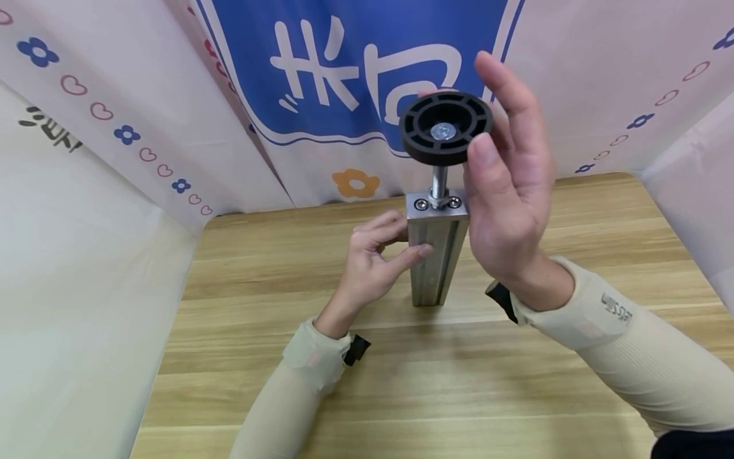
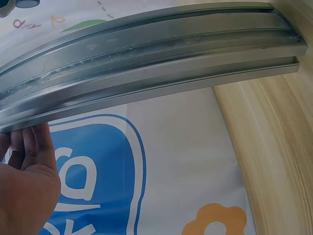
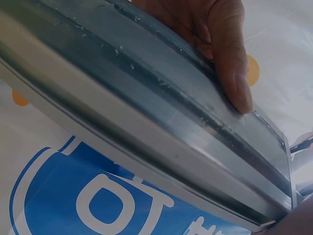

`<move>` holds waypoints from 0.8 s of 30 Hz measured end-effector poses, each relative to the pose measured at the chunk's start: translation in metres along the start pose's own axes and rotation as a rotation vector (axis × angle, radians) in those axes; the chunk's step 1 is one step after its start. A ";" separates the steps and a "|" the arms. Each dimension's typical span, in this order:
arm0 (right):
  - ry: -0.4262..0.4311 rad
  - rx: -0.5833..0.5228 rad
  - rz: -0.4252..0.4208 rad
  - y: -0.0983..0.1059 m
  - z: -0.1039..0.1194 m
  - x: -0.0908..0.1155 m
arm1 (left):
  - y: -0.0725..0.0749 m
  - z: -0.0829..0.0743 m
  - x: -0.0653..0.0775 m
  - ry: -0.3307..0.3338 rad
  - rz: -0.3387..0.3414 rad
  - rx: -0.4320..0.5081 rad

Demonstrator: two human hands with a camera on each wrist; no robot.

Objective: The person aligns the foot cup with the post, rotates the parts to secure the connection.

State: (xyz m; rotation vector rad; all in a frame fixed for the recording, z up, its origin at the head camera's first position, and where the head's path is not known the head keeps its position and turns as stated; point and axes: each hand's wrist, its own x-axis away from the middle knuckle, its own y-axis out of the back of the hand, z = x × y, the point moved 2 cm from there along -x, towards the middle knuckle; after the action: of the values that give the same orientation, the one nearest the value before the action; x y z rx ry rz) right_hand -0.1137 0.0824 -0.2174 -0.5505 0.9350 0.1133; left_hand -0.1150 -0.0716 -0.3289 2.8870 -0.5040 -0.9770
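A metal bar (image 1: 434,271) stands on end on the desk (image 1: 258,357), between the two hands, its long axis upright and its lower end on the wood. Grooves run along its length. From the top end, beside two small screws (image 1: 421,204), a bolt (image 1: 439,182) rises in line with the bar and carries a round black foot (image 1: 438,155), whose ribbed, hollow face is turned up. The left hand (image 1: 369,261) grips the bar below its top end, thumb pressed on the near face and the other fingers bent around toward the far side. The right hand (image 1: 510,185) is loosely curved around the foot: the thumb touches the right of the rim, a fingertip shows past the far edge, and the forefinger stands up straight, clear of it. Behind hangs a printed sheet (image 1: 309,172).
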 end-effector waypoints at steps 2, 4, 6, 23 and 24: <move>0.009 0.016 -0.009 0.000 0.000 0.000 | 0.000 0.000 0.000 0.001 -0.001 0.001; 0.015 0.039 -0.020 0.000 0.000 0.000 | -0.001 0.000 0.000 0.000 -0.002 0.003; 0.018 0.062 -0.034 0.000 0.001 0.000 | -0.001 0.000 0.001 -0.004 -0.002 0.006; 0.022 0.083 -0.077 -0.005 0.000 -0.001 | -0.001 0.004 0.001 -0.020 -0.004 0.011; 0.017 0.086 -0.062 -0.004 0.000 -0.001 | -0.001 0.003 0.001 -0.017 -0.005 0.011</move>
State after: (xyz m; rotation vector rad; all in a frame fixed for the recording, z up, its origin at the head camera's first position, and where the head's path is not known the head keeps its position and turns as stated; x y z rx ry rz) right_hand -0.1127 0.0797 -0.2152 -0.5007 0.9340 0.0125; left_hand -0.1161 -0.0705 -0.3322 2.8932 -0.5042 -1.0039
